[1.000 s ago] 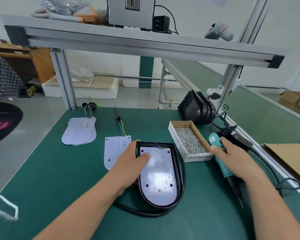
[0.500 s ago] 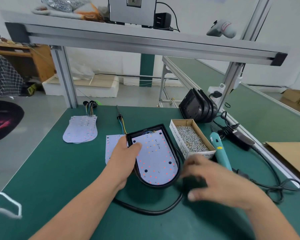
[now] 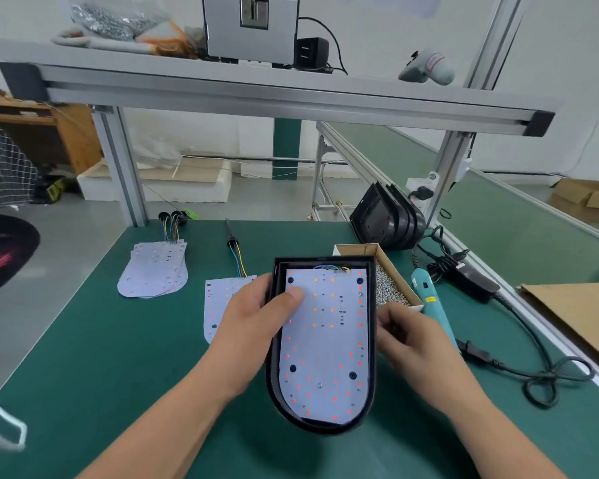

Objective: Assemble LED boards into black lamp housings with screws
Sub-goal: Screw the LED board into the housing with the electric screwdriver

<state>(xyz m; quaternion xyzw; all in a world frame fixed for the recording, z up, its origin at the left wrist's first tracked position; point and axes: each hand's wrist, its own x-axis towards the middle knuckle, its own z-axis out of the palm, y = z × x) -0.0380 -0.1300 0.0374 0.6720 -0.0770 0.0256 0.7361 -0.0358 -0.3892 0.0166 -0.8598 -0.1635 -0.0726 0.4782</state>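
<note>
Housing (image 3: 372,340) sitting between both hands, tilting toward viewer over table (image 3: 118,357); left hand (image 3: 253,316) gripping left rim, thumb (image 3: 291,299) pressing LED board (image 3: 325,350) inside; right hand (image 3: 412,337) curling fingers round right rim; screw box (image 3: 360,249), screwdriver (image 3: 433,305) lying just beyond.

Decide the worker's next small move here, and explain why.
Probably lower the housing to the table, the left hand steadying it, and send the right hand to the screw box. Both hands hold the housing up, the LED board sits inside, its dark corner holes look unfilled, and the screwdriver lies unheld beside the box.
</note>
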